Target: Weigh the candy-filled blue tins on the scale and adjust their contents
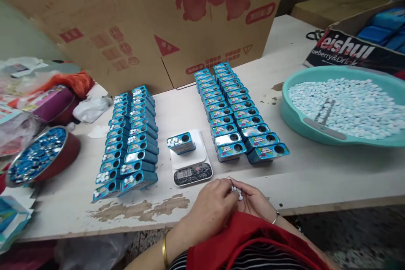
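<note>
My left hand (210, 211) and my right hand (255, 200) meet at the table's front edge, fingers curled around several small white tablets (237, 193) between them. Just beyond stands a small white kitchen scale (190, 164) with a lit display, and on it one blue tin (181, 142) with tablets showing in its opening. Left of the scale run two rows of blue tins (129, 143) with white tablets visible in them. On the right, two more rows of blue tins (237, 112) show dark round holes.
A teal basin (297, 120) of pale tablets with a scoop sits at the right. A red bowl (65, 156) of blue caps stands at the left, among plastic bags. A large cardboard box (152, 21) rises behind. A box of blue packs (384, 29) is far right.
</note>
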`<action>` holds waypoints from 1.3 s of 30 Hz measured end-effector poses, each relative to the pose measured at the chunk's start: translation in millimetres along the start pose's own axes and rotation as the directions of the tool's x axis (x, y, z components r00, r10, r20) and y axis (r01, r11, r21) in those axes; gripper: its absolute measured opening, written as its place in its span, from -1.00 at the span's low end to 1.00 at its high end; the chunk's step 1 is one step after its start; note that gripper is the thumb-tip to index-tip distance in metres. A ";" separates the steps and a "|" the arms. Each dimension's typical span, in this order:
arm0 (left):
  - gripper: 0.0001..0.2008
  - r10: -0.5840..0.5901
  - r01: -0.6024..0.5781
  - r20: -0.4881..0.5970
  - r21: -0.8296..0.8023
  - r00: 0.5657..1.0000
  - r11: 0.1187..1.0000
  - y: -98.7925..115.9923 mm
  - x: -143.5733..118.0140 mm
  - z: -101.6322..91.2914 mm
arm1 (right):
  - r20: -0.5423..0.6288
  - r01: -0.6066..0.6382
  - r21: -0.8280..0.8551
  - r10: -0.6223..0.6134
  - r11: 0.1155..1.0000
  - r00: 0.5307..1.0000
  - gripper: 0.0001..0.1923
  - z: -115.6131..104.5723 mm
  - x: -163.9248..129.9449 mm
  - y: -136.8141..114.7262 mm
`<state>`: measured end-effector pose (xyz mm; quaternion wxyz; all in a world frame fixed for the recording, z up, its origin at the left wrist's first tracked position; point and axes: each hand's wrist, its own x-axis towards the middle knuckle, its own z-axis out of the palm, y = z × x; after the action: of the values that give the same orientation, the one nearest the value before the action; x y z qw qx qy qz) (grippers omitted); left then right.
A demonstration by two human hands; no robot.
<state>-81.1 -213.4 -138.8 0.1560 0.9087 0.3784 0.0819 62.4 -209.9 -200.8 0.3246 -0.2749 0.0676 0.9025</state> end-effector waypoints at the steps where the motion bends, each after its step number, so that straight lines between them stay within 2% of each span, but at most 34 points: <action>1: -0.88 -0.006 0.006 -0.010 -0.011 1.000 1.000 -1.1 -1.9 2.7 | -0.008 0.001 -0.022 -0.001 1.000 1.000 -0.83 -0.9 0.7 1.2; 4: -0.88 -0.015 0.015 -0.012 -0.060 1.000 0.998 -4.1 -7.4 7.4 | -0.010 -0.002 -0.077 0.001 0.997 1.000 -0.80 -0.9 2.1 3.9; 10: -0.85 -0.044 0.042 -0.013 -0.138 0.999 0.990 -5.3 -12.4 10.1 | -0.027 -0.071 -0.064 0.069 0.995 0.997 -0.82 7.1 1.6 3.8; 13: -0.85 0.007 -0.017 -0.056 -0.175 0.998 0.984 -12.7 -14.3 -2.1 | -0.006 -0.119 -0.027 0.119 0.992 0.993 -0.85 13.8 4.9 3.8; 15: -0.86 -0.012 -0.021 -0.171 -0.189 0.985 0.982 -26.2 -17.7 -16.5 | -0.001 -0.087 -0.006 0.087 0.996 0.996 -0.88 21.9 10.6 4.4; 16: -0.83 -0.063 0.015 -0.264 -0.179 0.963 0.984 -35.9 -20.2 -24.9 | 0.002 -0.060 -0.013 0.060 0.998 0.998 -0.88 27.5 14.6 4.7; 17: -0.78 -0.134 0.079 -0.367 -0.161 0.921 0.984 -47.5 -23.1 -33.4 | 0.008 -0.037 -0.030 0.037 0.999 0.999 -0.85 34.2 19.2 5.0; 19: -0.64 -0.283 0.254 -0.541 -0.129 0.792 0.959 -74.6 -29.5 -48.9 | 0.021 -0.025 -0.072 0.027 0.997 0.999 -0.79 50.1 30.3 5.0; 20: -0.56 -0.342 0.334 -0.585 -0.125 0.735 0.934 -88.7 -32.5 -54.8 | 0.024 -0.033 -0.086 0.035 0.996 0.999 -0.77 58.9 36.6 4.8; 21: -0.48 -0.393 0.398 -0.596 -0.131 0.700 0.908 -102.3 -35.1 -58.9 | 0.021 -0.040 -0.092 0.042 0.995 0.999 -0.75 67.8 43.4 4.4; 22: -0.41 -0.439 0.441 -0.579 -0.148 0.686 0.885 -114.8 -36.8 -60.9 | 0.013 -0.045 -0.092 0.046 0.995 0.999 -0.74 76.7 50.5 3.8; 25: -0.28 -0.549 0.482 -0.454 -0.263 0.702 0.835 -141.1 -35.7 -55.0 | -0.013 -0.035 -0.067 0.034 0.997 0.999 -0.73 101.2 71.5 1.3; 27: -0.32 -0.600 0.469 -0.378 -0.386 0.705 0.794 -149.4 -30.0 -46.0 | -0.050 -0.004 -0.025 0.003 1.000 0.999 -0.75 113.5 83.2 -0.9; 29: -0.46 -0.622 0.428 -0.341 -0.494 0.705 0.757 -152.3 -23.0 -38.2 | -0.106 0.028 0.010 -0.027 1.000 0.994 -0.75 121.0 91.5 -3.3; 31: -0.62 -0.587 0.368 -0.359 -0.519 0.725 0.771 -151.3 -17.9 -34.9 | -0.156 0.052 0.032 -0.047 0.998 0.987 -0.76 123.6 95.4 -5.5; 32: -0.68 -0.539 0.335 -0.392 -0.479 0.745 0.811 -149.5 -16.7 -35.1 | -0.172 0.061 0.038 -0.054 0.997 0.984 -0.77 123.4 95.8 -6.4; 33: -0.71 -0.465 0.300 -0.437 -0.396 0.770 0.868 -147.0 -16.4 -36.4 | -0.179 0.075 0.048 -0.065 0.996 0.982 -0.78 122.7 95.2 -7.0; 35: -0.70 -0.256 0.220 -0.515 -0.130 0.818 0.967 -140.5 -17.9 -41.3 | -0.175 0.106 0.087 -0.089 0.991 0.981 -0.79 120.5 91.9 -7.5; 37: -0.63 -0.038 0.137 -0.549 0.141 0.835 0.980 -134.1 -20.5 -47.0 | -0.165 0.127 0.129 -0.105 0.983 0.981 -0.77 119.1 87.7 -7.3; 39: -0.61 0.099 0.088 -0.558 0.300 0.824 0.950 -130.6 -22.6 -50.8 | -0.184 0.133 0.167 -0.101 0.977 0.978 -0.75 119.0 84.6 -6.9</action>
<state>-197.0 -131.5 -137.1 -0.1094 0.8573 0.4130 0.2873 -41.1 -122.4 -146.2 0.3934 -0.3264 0.1600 0.8444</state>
